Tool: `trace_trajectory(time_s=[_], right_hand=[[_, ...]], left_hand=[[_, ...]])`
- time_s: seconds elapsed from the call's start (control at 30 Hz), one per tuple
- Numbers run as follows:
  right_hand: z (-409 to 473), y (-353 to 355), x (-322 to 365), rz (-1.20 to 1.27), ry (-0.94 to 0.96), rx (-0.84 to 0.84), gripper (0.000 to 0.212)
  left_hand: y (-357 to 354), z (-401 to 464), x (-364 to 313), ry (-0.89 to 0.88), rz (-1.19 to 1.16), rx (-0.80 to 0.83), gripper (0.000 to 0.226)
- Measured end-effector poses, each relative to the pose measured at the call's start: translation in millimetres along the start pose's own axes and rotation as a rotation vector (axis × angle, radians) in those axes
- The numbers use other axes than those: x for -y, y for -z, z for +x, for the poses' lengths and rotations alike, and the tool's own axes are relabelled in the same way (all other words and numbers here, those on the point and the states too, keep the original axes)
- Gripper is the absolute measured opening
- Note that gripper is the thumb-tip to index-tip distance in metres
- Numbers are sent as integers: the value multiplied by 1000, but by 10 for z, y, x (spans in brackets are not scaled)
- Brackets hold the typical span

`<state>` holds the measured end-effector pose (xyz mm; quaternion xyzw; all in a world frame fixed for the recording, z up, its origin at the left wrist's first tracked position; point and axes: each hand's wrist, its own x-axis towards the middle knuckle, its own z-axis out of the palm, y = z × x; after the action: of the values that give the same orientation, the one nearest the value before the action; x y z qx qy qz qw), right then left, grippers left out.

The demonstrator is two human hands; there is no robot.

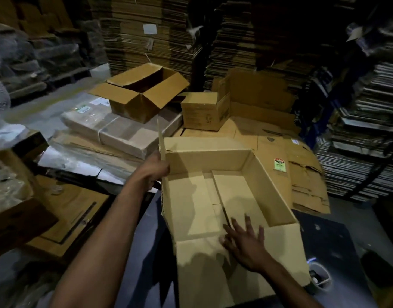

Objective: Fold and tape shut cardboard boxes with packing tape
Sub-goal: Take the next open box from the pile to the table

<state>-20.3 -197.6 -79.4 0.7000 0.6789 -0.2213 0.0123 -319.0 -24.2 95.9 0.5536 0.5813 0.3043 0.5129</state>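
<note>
The left hand (155, 172) grips the open cardboard box (226, 190) at its left wall, seemingly by the upright flap; the right hand (246, 243) rests flat, fingers spread, on the near flap.

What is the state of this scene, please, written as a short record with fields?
box: open cardboard box, top flaps up or spread, bottom flaps folded inside
left hand: left hand grips the box's left wall
right hand: right hand open, fingers spread at the near edge
tape: none seen on this box
nearby: another open box; small closed box
</note>
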Motion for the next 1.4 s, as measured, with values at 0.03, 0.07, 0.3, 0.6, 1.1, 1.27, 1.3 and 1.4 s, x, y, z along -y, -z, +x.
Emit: trace_trajectory(time_s=[0.03,0.07,0.3,0.6,1.1,1.27,1.3,1.4], right_hand=[[-41,-8,-76,7,-13,27,73],[-88,-50,-97,-17,2,71,70],[-571,-374,-8,154,46,-10,58],[-380,-527,-1578,1023,-730,-636,82],[-693,-323,-1205,1153,-439,-811,99],[-794,-471,-1493,713,-157,-652,59],[-799,-482,-1533,670,-151,-634,54],[-858,-498,-1557,621,-180,-634,63]], left_hand=[[11,11,47,-16,44,23,51],[7,24,143,-37,73,32,49],[-1494,-113,1232,-131,713,-51,94],[-2212,-710,2194,-249,1022,-58,84],[-2157,-713,2389,-434,1110,-112,63],[-2173,-690,2452,-485,1092,-118,62],[-2174,-677,2459,-495,1077,-124,62],[-2154,-626,2448,-537,1021,-146,61]])
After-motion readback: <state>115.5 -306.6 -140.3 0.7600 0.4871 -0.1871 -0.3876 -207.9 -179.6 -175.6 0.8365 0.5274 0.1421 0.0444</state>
